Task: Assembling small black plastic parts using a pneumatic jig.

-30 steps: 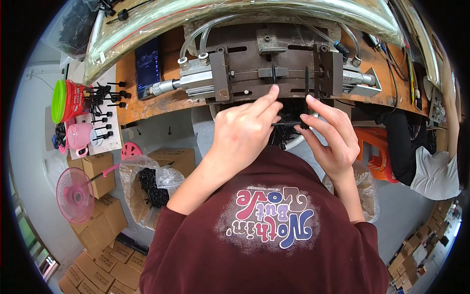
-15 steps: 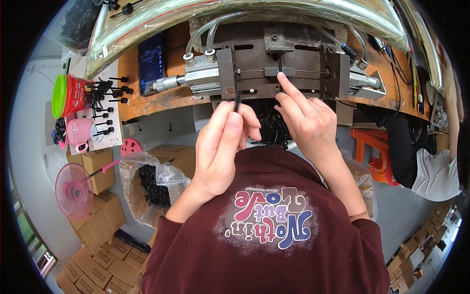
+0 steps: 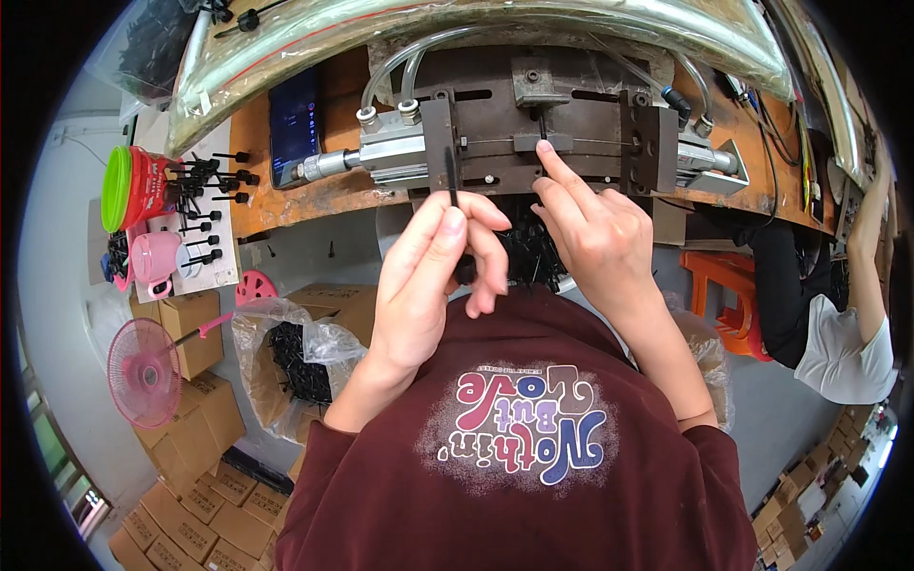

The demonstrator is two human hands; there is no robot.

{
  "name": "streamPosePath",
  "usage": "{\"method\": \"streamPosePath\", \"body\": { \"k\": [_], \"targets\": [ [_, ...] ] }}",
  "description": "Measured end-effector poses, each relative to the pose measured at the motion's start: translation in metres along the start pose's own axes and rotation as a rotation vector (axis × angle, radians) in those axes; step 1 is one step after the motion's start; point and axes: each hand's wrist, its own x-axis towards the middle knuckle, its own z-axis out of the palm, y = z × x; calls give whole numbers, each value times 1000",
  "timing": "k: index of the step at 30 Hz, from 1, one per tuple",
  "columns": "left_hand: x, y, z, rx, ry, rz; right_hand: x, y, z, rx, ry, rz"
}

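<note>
My left hand pinches a thin black rod between thumb and index finger, pointing away from me. A dark, thicker part shows behind its curled fingers. My right hand is at the middle of a dark metal fixture. Its index finger stretches out and presses on a small grey block. Another black rod lies across that block beneath the fingertip. The remaining right fingers curl around the rod's near end, which they mostly hide.
Metal air cylinders flank the fixture, fed by clear hoses. A phone lies to the left, near black knobbed rods and a red tub. Below are a pink fan and an orange stool. Another person sits at right.
My left hand has turned slightly, its rod tilting upright and shifting left, and its other fingers have lowered and spread. My right hand has barely moved. At right the other person's arm has shifted.
</note>
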Motion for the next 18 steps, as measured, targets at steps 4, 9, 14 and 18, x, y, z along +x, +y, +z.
{"method": "streamPosePath", "body": {
  "k": [4,9,14,18],
  "targets": [
    [0,1,1,-59,-66,-41,0,-2,-1,-9,-18,13],
    [-1,5,3,-129,-109,-94,4,4,-7,214,22,50],
    [-3,4,3,-90,-115,-105,26,-10,-38,1339,-31,547],
    [-9,4,5,-8,-160,-120,42,-22,-41,1402,-78,479]
  ]
}}
